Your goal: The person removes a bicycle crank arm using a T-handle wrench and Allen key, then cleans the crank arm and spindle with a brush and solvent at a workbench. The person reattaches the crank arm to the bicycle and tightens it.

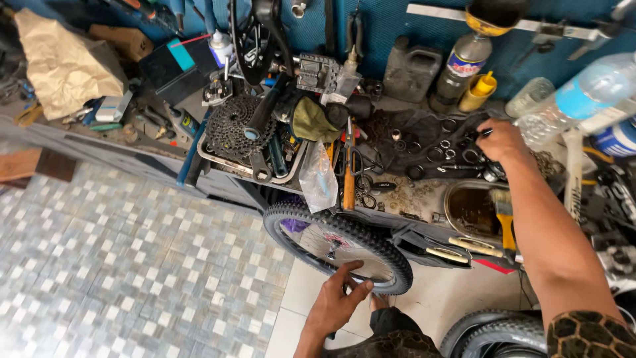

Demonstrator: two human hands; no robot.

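Workbench seen from above, read left to right. At far left lies crumpled brown paper [63, 66] on the cluttered bench [165, 142], above a checkered tile floor [132, 252]. Next, a metal tray [218, 159] carries a toothed gear cluster [232, 122] and a blue-tipped tool. A pedal [318, 71] and an olive rag [313, 121] sit behind the middle of the bench, and a clear plastic bag [318, 179] hangs over its front edge.

Below the bench edge stands a small bicycle wheel [381, 255] with a knobby black tyre, upright and leaning against the bench front. The left hand [339, 301] rests on the tyre's lower rim, fingers spread and curled lightly over the tread, steadying rather than gripping hard.

To the right, loose rings and washers [440, 149] are scattered on a dark cloth. The right hand [503, 140] reaches into them, fingers closed on a small dark part; what that part is cannot be told. Nearby are an oily bowl [472, 211], a yellow-handled brush [505, 222] and plastic bottles [583, 93].

Judged step: picking a small fitting while the wheel is held ready. The next move would call for a pinch grip fine enough to lift one piece clear of its neighbours, with the wheel kept from rolling.
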